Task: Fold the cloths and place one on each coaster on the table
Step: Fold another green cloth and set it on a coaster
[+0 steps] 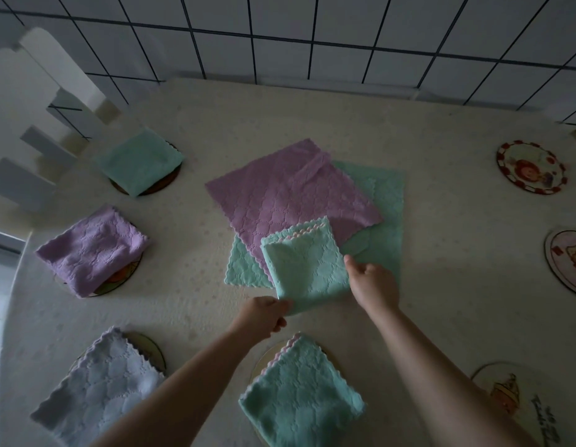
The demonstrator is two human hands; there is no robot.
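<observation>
So far four coasters carry folded cloths; three coasters [531,166] on the right sit bare. Both hands, left [264,317] and right [373,285], pinch a folded green cloth [304,266] above two unfolded cloths [289,195] mid-table [441,253].

You hold a mint-green folded cloth [307,269] with a pink scalloped edge, over a lilac quilted cloth [289,195] and a mint one [381,214]. At nine o'clock sits a lilac folded cloth [93,250], at seven a pale lavender-blue one [99,388]. The red-rimmed coaster [531,166] lies at two o'clock on your cream dotted tablecloth [441,253].
</observation>
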